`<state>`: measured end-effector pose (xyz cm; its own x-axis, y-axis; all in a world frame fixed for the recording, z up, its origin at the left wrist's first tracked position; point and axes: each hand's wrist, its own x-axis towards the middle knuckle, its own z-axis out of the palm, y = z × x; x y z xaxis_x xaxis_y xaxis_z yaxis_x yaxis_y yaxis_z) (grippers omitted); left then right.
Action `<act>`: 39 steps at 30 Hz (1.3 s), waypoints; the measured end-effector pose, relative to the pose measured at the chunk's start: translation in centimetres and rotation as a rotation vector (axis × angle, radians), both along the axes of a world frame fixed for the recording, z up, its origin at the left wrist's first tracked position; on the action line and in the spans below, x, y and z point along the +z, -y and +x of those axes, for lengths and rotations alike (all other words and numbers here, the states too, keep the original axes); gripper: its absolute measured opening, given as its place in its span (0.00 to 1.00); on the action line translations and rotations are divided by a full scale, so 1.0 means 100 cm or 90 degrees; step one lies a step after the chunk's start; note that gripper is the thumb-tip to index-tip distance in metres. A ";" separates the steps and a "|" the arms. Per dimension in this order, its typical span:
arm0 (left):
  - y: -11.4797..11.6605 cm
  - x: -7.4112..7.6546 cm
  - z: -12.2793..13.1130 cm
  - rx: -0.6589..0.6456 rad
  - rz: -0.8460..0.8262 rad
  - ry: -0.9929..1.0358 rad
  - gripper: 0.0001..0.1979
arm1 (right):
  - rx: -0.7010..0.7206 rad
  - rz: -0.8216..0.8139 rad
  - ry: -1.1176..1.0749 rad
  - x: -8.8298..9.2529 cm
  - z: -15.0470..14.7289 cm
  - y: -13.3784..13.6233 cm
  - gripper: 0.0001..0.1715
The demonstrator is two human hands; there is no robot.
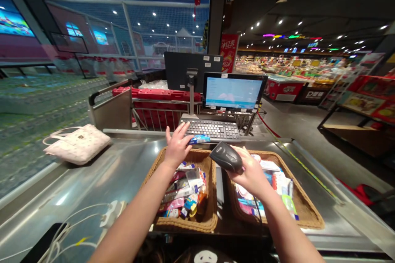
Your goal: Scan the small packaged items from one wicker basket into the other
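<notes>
My left hand (177, 146) sits above the left wicker basket (185, 225) and grips a small blue packet (199, 139) at its fingertips. My right hand (250, 169) is closed around a black handheld barcode scanner (226, 157), above the right wicker basket (304, 209). The scanner's nose points left, towards the packet, and a small gap separates them. Both baskets are full of small packaged goods in mixed colours. A black keyboard (211, 129) lies just beyond my left hand, below a lit monitor (233, 91).
A steel checkout counter (123, 160) runs under the baskets. On it lie a pale quilted handbag (77, 144), white cables (83, 226) and a black phone (46, 244). Behind the keyboard stands a metal cart with red baskets (160, 95). Store displays fill the right background.
</notes>
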<state>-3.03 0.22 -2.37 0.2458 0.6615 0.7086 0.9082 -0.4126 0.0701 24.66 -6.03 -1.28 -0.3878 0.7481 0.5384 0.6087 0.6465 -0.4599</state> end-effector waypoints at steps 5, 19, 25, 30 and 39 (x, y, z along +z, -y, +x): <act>0.018 -0.028 -0.014 0.014 -0.069 -0.008 0.10 | 0.037 -0.011 -0.007 -0.006 -0.009 0.000 0.22; 0.072 -0.086 -0.046 -0.005 -0.283 -0.027 0.13 | 0.043 -0.079 0.015 -0.023 -0.028 0.010 0.20; 0.085 -0.101 -0.057 -0.025 -0.417 -0.068 0.14 | 0.047 -0.101 -0.023 -0.031 -0.035 0.012 0.20; 0.087 -0.114 -0.065 -0.054 -0.504 -0.071 0.09 | 0.038 -0.118 -0.022 -0.033 -0.042 0.014 0.22; 0.090 -0.131 -0.070 -0.044 -0.645 -0.098 0.13 | 0.017 -0.124 -0.046 -0.036 -0.045 0.016 0.22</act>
<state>-10.06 -8.78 -15.44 0.3469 0.9124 -0.2173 0.9133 -0.2758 0.2998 20.11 -7.65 -4.87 -0.3748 0.8310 0.4111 0.5539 0.5563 -0.6195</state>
